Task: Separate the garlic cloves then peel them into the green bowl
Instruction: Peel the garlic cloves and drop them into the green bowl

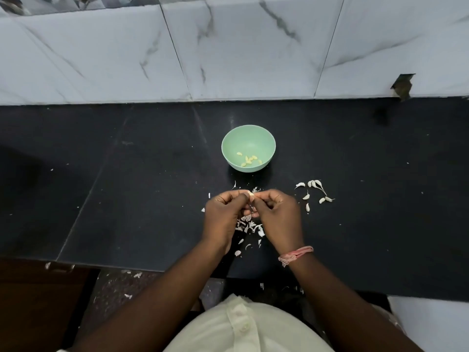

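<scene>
Just above the scattered skins on the counter, a garlic clove is pinched between the left hand and right hand, with the green bowl straight ahead beyond both and unpeeled cloves nearer the right.

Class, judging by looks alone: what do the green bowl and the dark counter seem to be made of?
Green bowl: probably plastic or melamine; uniform matte pastel, thin smooth rim. Dark counter: likely polished stone such as granite; faint sheen, visible slab joint.
</scene>
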Available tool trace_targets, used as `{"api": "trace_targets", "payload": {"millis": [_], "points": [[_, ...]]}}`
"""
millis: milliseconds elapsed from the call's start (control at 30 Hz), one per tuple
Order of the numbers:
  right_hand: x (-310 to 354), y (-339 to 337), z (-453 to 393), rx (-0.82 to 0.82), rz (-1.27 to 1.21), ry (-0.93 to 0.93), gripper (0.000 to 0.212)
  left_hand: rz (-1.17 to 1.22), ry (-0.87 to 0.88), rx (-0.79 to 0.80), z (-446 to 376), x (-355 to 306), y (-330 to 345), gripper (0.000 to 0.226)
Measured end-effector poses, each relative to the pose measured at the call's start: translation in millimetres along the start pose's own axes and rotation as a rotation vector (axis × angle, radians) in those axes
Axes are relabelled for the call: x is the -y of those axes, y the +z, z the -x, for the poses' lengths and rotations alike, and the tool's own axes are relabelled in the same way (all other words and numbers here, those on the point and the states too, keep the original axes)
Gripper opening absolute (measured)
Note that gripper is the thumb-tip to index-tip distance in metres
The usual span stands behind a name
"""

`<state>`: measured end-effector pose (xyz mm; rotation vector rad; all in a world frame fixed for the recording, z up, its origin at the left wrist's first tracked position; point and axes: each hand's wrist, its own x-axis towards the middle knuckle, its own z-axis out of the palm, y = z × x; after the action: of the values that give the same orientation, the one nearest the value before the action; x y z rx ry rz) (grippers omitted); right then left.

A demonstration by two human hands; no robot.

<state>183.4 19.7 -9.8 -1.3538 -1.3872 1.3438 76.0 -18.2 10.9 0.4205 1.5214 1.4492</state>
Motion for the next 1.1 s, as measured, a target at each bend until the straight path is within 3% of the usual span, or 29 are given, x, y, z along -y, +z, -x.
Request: {"api": "trace_targets", "payload": {"millis": [367,700,1100], "points": [[3,23,10,-0.109,0.019,-0.003,0.015,-0.006,-0.018,0.028,-12,-7,-9,0.009],[10,9,5,-0.062,0.192,-0.06,0.009,-0.306,0.151,0.005,-9,-11,-9,0.008],[4,5,9,0.009,0.219,-0.138,0.009,-0.36,0.21,-0.016,-3,-5,-13,0.008]]}}
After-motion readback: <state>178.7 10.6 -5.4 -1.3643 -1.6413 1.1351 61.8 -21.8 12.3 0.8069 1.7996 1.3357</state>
